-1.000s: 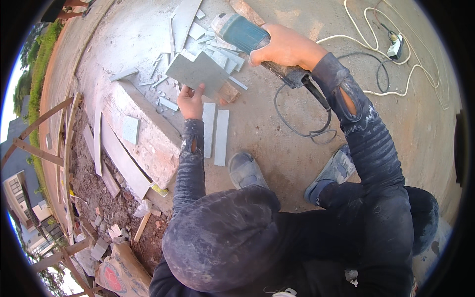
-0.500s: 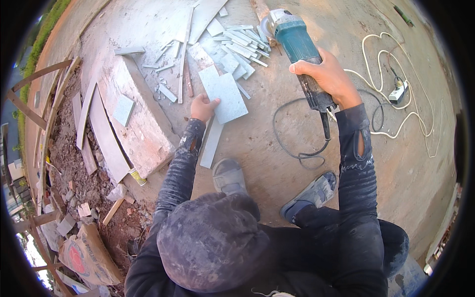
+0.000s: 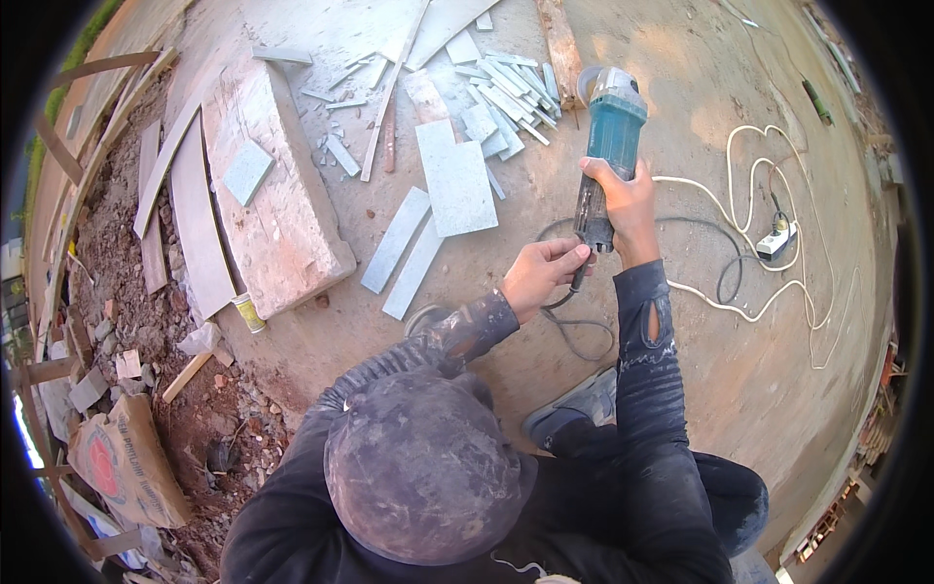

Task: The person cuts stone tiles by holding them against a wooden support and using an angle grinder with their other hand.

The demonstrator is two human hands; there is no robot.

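Observation:
My right hand [image 3: 623, 200] is wrapped round the black body of a teal angle grinder [image 3: 613, 122]. Its disc [image 3: 589, 86] points away from me, at the far end. At the grinder's tail, where the dark cord comes out, my left hand [image 3: 545, 277] is closed with thumb and fingers pinched together on the rear end. To the left of the grinder, two overlapping grey tile pieces [image 3: 464, 195] lie on the ground. Two narrow tile strips [image 3: 413, 268] lie side by side, nearer to me.
A pile of cut tile strips [image 3: 511, 92] lies beyond, beside a wooden plank [image 3: 559, 44]. On the left stands a concrete block [image 3: 282, 214] with a square tile [image 3: 248, 173] on it. A white cable [image 3: 730, 185] and power strip [image 3: 776, 238] lie right. Rubble and a paper sack [image 3: 126, 462] are lower left.
My left hand has left the tile pieces and come right to the grinder's tail. The grinder has swung more upright in view. The two strips now show fully.

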